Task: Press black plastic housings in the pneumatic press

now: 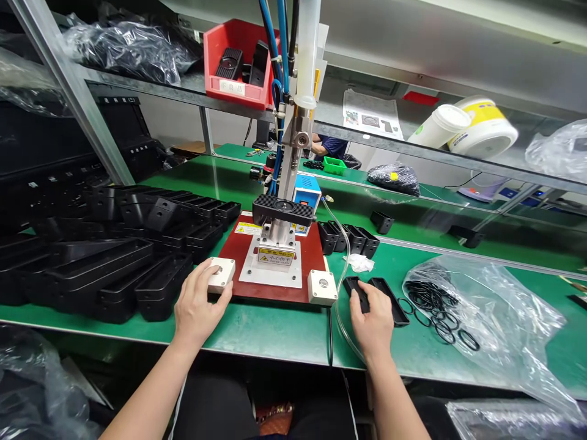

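My left hand (198, 302) lies with fingers outstretched over a white button box (224, 272) at the press base's left corner, its thumb along the box's edge. My right hand (373, 318) has its thumb and fingers around a black rectangular plastic case (352, 283) on the green bench. Just to its right lies an open black case (395, 305). Between my hands stands a pneumatic press (288, 153) on a red base plate (233, 252). A ribbed black cover (283, 211) sits level on its metal fixture. A second white button box (323, 286) is at the right corner.
Many black cases (96, 263) are heaped at left. Several more cases (351, 237) stand behind my right hand. Black rubber rings (433, 299) spill from a clear bag (499, 318). A clear hose (345, 244) runs beside the press. A red bin (238, 61) sits on the shelf above.
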Demonstrator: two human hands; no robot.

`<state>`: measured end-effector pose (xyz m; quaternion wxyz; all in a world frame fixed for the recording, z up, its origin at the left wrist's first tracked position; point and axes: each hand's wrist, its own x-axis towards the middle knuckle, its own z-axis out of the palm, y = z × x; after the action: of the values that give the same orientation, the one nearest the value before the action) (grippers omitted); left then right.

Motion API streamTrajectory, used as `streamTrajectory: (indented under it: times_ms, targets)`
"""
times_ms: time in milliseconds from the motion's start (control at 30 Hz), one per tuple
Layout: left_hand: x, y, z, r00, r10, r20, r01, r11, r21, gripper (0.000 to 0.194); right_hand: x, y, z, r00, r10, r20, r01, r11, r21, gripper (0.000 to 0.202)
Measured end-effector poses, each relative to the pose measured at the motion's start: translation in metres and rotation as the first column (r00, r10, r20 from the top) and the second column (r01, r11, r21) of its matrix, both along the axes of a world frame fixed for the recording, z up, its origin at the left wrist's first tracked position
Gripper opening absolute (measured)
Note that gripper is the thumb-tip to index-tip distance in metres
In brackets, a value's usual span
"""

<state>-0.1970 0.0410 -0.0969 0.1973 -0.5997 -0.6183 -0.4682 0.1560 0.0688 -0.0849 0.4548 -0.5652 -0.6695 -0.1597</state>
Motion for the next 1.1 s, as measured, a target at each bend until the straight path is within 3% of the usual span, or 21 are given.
streamTrajectory:
  times_ms: [100, 200, 267, 333, 533, 700, 800, 1100]
  targets:
    - [0.000, 0.000, 0.000, 1.000, -0.004, 0.000, 0.004, 1.000, 0.013, 0.037, 0.018, 0.009, -0.004, 0.968, -0.181, 0.175, 0.216, 0.953, -0.211, 0.027]
    - [0.000, 0.000, 0.000, 1.000, -0.007, 0.000, 0.007, 1.000, 0.015, 0.038, 0.019, 0.015, -0.004, 0.900, -0.256, 0.353, 0.391, 0.830, -0.396, 0.035]
    - [0.000, 0.000, 0.000, 1.000, -0.009, 0.002, 0.009, 1.000, 0.014, 0.038, 0.015, 0.016, -0.002, 0.871, -0.266, 0.412, 0.446, 0.778, -0.442, 0.037]
    - [-0.001, 0.000, 0.000, 1.000, -0.010, 0.004, 0.010, 1.000, 0.015, 0.038, 0.011, 0.016, 0.000, 0.861, -0.267, 0.433, 0.464, 0.761, -0.453, 0.038]
    - [0.000, 0.001, 0.001, 1.000, -0.024, 0.003, 0.024, 1.000, 0.019, 0.039, 0.017, 0.016, -0.004, 0.887, -0.294, 0.356, 0.437, 0.784, -0.442, 0.039]
    - [-0.001, 0.000, 0.000, 1.000, -0.027, 0.016, 0.027, 0.999, 0.018, 0.040, 0.030, 0.018, -0.011, 0.958, -0.283, 0.043, 0.276, 0.871, -0.407, 0.042]
    - [-0.003, -0.001, -0.001, 0.999, -0.030, 0.019, 0.030, 0.999, 0.014, 0.041, 0.032, 0.018, -0.013, 0.958, -0.273, -0.084, 0.218, 0.890, -0.400, 0.049]
    - [-0.004, -0.001, -0.003, 0.999, -0.049, 0.010, 0.049, 0.999, 0.017, 0.043, 0.026, 0.017, -0.017, 0.969, -0.249, -0.001, 0.224, 0.874, -0.431, 0.052]
